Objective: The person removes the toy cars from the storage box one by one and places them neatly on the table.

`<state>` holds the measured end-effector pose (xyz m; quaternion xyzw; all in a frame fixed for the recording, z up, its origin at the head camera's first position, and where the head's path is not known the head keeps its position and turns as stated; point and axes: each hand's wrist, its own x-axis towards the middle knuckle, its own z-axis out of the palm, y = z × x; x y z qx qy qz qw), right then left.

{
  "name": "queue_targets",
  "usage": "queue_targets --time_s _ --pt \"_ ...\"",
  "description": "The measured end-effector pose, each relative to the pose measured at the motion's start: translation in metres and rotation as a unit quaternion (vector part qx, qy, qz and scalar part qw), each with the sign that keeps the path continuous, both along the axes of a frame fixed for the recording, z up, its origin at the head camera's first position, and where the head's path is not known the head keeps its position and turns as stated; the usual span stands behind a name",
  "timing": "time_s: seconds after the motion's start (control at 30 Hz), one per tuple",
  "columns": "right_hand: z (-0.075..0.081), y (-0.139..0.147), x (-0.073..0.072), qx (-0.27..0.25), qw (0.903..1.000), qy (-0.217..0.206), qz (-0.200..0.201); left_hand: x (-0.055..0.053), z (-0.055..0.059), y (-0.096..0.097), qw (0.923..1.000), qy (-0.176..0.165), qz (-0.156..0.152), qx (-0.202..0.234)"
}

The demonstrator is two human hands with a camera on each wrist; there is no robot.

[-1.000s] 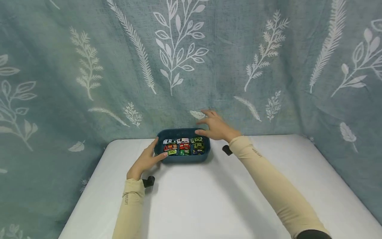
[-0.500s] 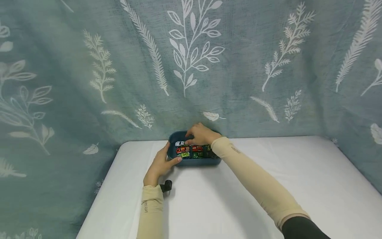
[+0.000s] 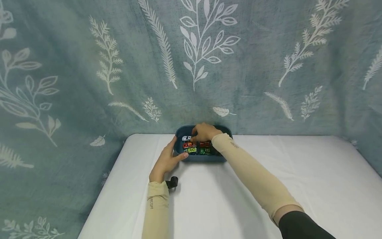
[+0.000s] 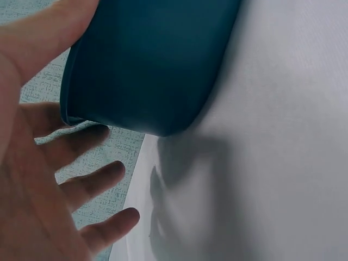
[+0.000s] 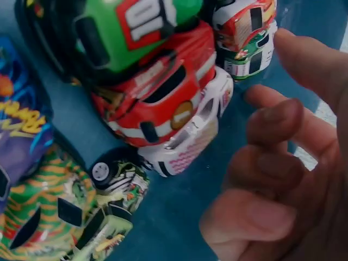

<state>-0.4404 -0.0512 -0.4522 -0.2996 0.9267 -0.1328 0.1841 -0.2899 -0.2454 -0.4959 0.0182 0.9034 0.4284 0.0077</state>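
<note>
A dark blue rectangular tray point(image 3: 203, 158) on the table holds several small toy cars in rows. My left hand point(image 3: 165, 162) rests on its left end, thumb over the near wall and fingers along the side; in the left wrist view the other fingers point(image 4: 92, 185) stretch out beyond the rim. My right hand point(image 3: 206, 132) reaches inside the tray. Its foremost fingertips are beside a white and green toy car point(image 5: 255, 57), with a gap between them; the remaining fingers point(image 5: 261, 168) are loosely bent. Red point(image 5: 168, 92) and green point(image 5: 136, 27) cars sit close by. The right forearm hides the tray's right part.
A white-covered table point(image 3: 203, 199) extends in front of the tray and to both sides. Right behind it hangs a green-blue curtain point(image 3: 253, 66) with white leaf prints. A black wrist camera point(image 3: 172, 182) sticks out from the left sleeve.
The right hand has come down from above the tray's far right rim and moved left over the cars. The left hand keeps its place at the tray. The head view has shifted.
</note>
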Motion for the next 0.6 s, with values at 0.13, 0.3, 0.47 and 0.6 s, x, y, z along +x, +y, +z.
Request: queue_targets --time_s 0.13,0.3,0.47,0.6 --pt "-0.004 0.002 -0.002 -0.019 0.9997 -0.013 0.005 0.001 0.000 0.000 0.9999 -0.004 0.004 -0.010" --pt "-0.012 0.001 -0.006 -0.035 0.9992 -0.012 0.013 0.001 -0.002 0.000 0.9998 -0.008 0.012 -0.012" --pt "-0.019 -0.003 -0.008 -0.040 0.9991 0.005 0.017 0.001 -0.004 -0.001 0.9998 -0.008 0.015 -0.008" --pt "-0.023 -0.006 -0.010 -0.038 0.9985 0.026 0.029 0.000 -0.004 -0.002 0.9999 -0.008 0.014 -0.002"
